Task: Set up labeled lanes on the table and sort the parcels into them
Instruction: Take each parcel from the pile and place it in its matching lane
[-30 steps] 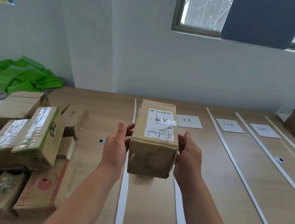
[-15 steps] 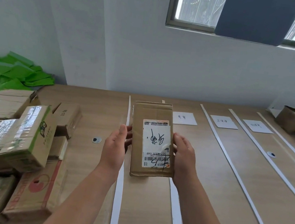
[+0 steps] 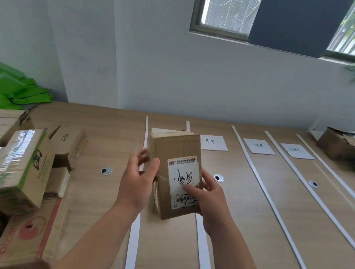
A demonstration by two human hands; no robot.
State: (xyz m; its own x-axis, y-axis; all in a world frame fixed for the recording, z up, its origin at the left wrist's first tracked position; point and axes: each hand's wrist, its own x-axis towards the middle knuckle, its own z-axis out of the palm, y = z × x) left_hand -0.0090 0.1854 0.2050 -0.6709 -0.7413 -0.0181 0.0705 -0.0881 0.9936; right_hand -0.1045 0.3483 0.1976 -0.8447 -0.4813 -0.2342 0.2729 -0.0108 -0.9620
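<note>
I hold a brown cardboard parcel [image 3: 176,157] upright in front of me, above the leftmost lane of the wooden table [image 3: 250,224]. Its white shipping label with handwriting faces me. My right hand [image 3: 212,198] grips its right side, with the thumb lying across the label. My left hand [image 3: 137,181] is on its left edge, thumb on the front and fingers blurred behind. White strips [image 3: 135,231] [image 3: 202,242] [image 3: 275,212] mark the lanes. Three white label cards [image 3: 213,142] [image 3: 259,146] [image 3: 297,150] lie at the lanes' far ends.
A pile of cardboard parcels [image 3: 19,164] fills the table's left side. Green bags [image 3: 3,87] lie behind it. An open box [image 3: 341,143] stands at the far right by a grey bag. Round cable grommets [image 3: 106,171] [image 3: 218,177] sit in the tabletop.
The parcel has tipped up from lying flat, so its labelled face now points at me. My right thumb has moved onto the label, and my left fingers have shifted on the left edge.
</note>
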